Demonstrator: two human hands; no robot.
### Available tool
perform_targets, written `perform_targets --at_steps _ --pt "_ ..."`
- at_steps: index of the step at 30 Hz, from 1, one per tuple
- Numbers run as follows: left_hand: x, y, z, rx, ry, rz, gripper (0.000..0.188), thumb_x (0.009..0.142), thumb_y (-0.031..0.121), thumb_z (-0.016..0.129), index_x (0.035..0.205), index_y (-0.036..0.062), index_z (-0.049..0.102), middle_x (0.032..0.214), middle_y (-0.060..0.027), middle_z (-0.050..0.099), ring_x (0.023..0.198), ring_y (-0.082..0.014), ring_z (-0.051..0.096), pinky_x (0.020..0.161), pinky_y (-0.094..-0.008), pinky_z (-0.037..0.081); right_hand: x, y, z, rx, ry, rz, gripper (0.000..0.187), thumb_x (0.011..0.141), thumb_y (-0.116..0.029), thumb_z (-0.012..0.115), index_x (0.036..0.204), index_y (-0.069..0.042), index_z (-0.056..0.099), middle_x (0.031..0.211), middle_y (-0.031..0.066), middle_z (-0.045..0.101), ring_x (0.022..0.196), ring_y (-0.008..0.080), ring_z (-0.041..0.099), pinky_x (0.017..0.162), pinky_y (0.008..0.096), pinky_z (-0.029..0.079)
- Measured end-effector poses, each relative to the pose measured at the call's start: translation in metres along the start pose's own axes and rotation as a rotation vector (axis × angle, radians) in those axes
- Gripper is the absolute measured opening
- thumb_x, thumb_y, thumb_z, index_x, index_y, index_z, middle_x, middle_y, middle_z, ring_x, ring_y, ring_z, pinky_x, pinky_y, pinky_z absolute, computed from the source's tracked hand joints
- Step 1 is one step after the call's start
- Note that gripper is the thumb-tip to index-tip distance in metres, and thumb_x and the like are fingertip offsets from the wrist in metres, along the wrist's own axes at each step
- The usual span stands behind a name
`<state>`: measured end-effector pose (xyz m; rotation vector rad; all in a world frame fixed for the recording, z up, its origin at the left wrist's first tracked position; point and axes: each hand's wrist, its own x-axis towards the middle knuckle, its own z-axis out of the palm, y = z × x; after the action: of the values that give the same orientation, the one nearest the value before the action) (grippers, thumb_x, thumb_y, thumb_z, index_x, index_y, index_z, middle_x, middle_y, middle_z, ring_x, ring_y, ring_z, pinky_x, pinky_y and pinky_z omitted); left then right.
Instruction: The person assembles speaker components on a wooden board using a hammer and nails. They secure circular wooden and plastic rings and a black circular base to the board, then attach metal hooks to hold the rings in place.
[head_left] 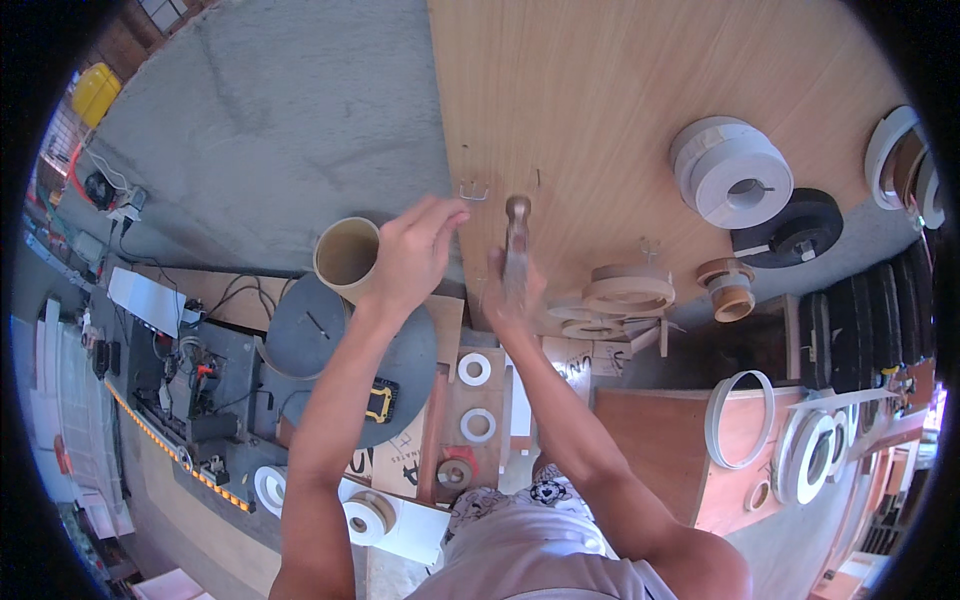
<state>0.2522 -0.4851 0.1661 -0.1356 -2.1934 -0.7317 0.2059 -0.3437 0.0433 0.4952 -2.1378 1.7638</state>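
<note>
My right hand (510, 292) is closed round the handle of a hammer (517, 215), smeared a little by motion. The hammer's head is up, close in front of the wood-grain board (590, 90). To its left, my left hand (418, 248) is raised with thumb and fingers pinched together near the board's left edge. Whatever the fingertips hold, if anything, is too small to make out. Just above those fingertips, a bent wire hook (473, 192) sticks out of the board. A thin nail (538, 177) shows in the board above the hammer.
Large white tape rolls (735, 175), a black roll (800, 230) and brown rolls (727, 288) hang at the right. A cardboard tube (346, 252) stands left of my left hand, by round grey discs (400, 345) and a black machine (215, 430). A wooden cabinet (650, 440) is at right.
</note>
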Motion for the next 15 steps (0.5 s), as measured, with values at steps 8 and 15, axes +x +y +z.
perform_targets --at_steps 8,15 --pt "0.004 -0.002 -0.001 0.016 0.071 -0.007 0.007 0.096 0.0 0.073 0.102 -0.0021 0.074 0.089 -0.0172 0.075 0.075 -0.034 0.074 0.066 -0.0388 0.057 -0.025 0.011 -0.063 0.022 -0.405 -0.057 0.043 0.093 -0.013 0.074 0.132 -0.004 0.058 0.09 0.0205 0.068 0.077 0.036 0.07 0.074 0.0426 0.055" --pt "0.0 -0.002 -0.001 0.05 0.051 -0.116 0.006 0.101 0.003 0.07 0.102 -0.0008 0.075 0.088 -0.0157 0.077 0.075 -0.0258 0.076 0.067 -0.0345 0.056 -0.023 0.024 -0.063 0.062 -0.458 -0.201 0.039 0.112 -0.024 0.05 0.14 0.003 0.054 0.109 0.0282 0.068 0.096 0.0496 0.069 0.085 0.0475 0.056"
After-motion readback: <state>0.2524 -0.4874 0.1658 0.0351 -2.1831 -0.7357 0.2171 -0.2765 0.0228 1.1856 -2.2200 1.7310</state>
